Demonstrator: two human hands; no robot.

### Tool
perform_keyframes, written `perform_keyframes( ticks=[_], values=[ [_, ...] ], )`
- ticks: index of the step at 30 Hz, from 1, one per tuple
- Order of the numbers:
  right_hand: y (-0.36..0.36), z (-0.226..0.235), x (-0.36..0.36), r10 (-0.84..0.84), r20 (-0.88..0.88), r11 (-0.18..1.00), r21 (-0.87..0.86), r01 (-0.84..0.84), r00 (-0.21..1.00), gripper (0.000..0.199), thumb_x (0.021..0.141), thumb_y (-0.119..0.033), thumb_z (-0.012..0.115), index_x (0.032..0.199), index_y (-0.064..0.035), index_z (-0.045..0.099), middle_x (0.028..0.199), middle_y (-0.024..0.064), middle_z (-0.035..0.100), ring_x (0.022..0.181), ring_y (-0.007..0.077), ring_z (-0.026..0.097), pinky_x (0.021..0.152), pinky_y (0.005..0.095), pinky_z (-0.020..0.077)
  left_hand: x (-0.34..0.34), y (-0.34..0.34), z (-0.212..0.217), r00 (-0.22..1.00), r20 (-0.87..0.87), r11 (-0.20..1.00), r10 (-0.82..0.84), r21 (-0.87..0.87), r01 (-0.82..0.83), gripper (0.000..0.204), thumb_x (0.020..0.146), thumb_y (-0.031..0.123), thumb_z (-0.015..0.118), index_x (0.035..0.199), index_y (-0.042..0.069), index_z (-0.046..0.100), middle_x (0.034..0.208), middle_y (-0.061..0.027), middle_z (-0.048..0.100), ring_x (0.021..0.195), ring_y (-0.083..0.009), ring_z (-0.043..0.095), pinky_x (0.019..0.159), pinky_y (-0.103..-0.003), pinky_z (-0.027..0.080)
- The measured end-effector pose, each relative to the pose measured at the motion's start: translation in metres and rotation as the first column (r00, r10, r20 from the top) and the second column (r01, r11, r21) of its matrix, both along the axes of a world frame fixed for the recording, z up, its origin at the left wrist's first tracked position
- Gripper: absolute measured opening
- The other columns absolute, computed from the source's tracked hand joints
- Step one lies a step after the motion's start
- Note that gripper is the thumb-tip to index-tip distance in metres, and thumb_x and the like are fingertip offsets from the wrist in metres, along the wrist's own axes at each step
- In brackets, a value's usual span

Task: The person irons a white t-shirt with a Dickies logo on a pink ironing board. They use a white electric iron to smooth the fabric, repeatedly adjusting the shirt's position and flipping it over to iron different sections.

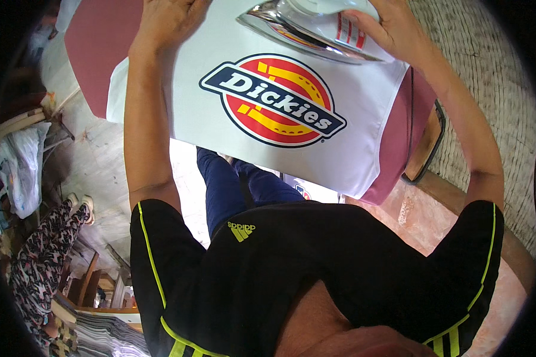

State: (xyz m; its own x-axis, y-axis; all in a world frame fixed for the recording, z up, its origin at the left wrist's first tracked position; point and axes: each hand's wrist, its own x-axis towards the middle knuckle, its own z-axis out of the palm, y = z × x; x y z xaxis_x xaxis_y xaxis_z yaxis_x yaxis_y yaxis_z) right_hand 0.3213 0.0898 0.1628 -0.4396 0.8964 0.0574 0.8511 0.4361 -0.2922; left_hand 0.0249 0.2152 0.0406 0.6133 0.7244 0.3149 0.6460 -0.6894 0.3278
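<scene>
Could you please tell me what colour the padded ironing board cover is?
The padded ironing board cover is dusky maroon-pink, seen best in the head view.

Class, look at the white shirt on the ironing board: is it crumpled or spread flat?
Spread flat: the white shirt lies smooth across the ironing board, its round printed emblem unwrinkled.

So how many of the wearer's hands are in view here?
2. The left hand presses flat on the white shirt at the top left; the right hand holds the iron at the top right. Both are partly cropped.
</scene>
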Motion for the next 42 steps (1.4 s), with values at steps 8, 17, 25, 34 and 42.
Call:
perform_keyframes(
  ticks=[8, 17, 25, 34, 42],
  values=[
    [0.059, -0.015, -0.048, 0.331, -0.076, 0.942, 0.077, -0.325, 0.941, 0.029, 0.091, -0.028, 0.068, 0.094, 0.0005, 0.063, 0.079, 0.0178, 0.065, 0.068, 0.0351, 0.069, 0.061, 0.0388, 0.0524, -0.031, 0.018, -0.009, 0.992, 0.126, 0.994, -0.030, -0.096, 0.043, 0.034, 0.095, 0.019, 0.063, 0.129, 0.013, 0.068, 0.146, -0.0085, 0.056, 0.146, -0.0318, 0.036, 0.120, -0.048, 0.024],
    [0.077, -0.016, -0.076, 0.417, -0.015, 0.907, 0.073, -0.415, 0.909, 0.027, 0.090, -0.026, 0.071, 0.091, 0.0002, 0.062, 0.077, 0.0176, 0.065, 0.068, 0.0328, 0.069, 0.061, 0.0378, 0.0525, -0.055, 0.026, -0.007, 0.660, 0.747, 0.753, 0.080, -0.479, 0.451, 0.019, 0.100, 0.002, 0.056, 0.112, -0.006, 0.068, 0.108, -0.0054, 0.069, 0.099, -0.0130, 0.064, 0.085, -0.023, 0.052],
    [0.089, -0.013, -0.076, 0.393, -0.091, 0.916, -0.046, -0.398, 0.915, 0.026, 0.089, -0.027, 0.071, 0.091, -0.0022, 0.064, 0.079, 0.0147, 0.068, 0.069, 0.0291, 0.072, 0.061, 0.0346, 0.0541, -0.058, 0.031, -0.005, 0.753, 0.656, 0.827, 0.050, -0.449, 0.337, 0.021, 0.102, 0.006, 0.053, 0.112, -0.006, 0.067, 0.102, -0.0059, 0.069, 0.092, -0.0118, 0.063, 0.081, -0.023, 0.051],
    [0.082, -0.006, -0.092, 0.405, -0.012, 0.914, 0.043, -0.404, 0.914, 0.031, 0.087, -0.034, 0.074, 0.093, -0.0045, 0.065, 0.080, 0.0173, 0.068, 0.073, 0.0368, 0.069, 0.066, 0.0402, 0.0541, -0.055, 0.032, -0.006, 0.644, 0.736, 0.715, 0.207, -0.564, 0.414, 0.025, 0.105, 0.009, 0.051, 0.118, -0.005, 0.066, 0.106, -0.0069, 0.071, 0.092, -0.0131, 0.064, 0.080, -0.027, 0.052],
    [0.073, 0.001, -0.076, 0.113, -0.163, 0.993, -0.006, -0.116, 0.980, 0.032, 0.092, -0.033, 0.068, 0.103, -0.0035, 0.067, 0.083, 0.0188, 0.070, 0.078, 0.0299, 0.071, 0.072, 0.0417, 0.0544, -0.047, 0.022, 0.002, 0.775, 0.567, 0.921, 0.279, -0.386, -0.049, 0.029, 0.103, 0.021, 0.057, 0.117, 0.002, 0.073, 0.105, -0.0125, 0.074, 0.096, -0.0163, 0.066, 0.085, -0.027, 0.050]
  ],
)
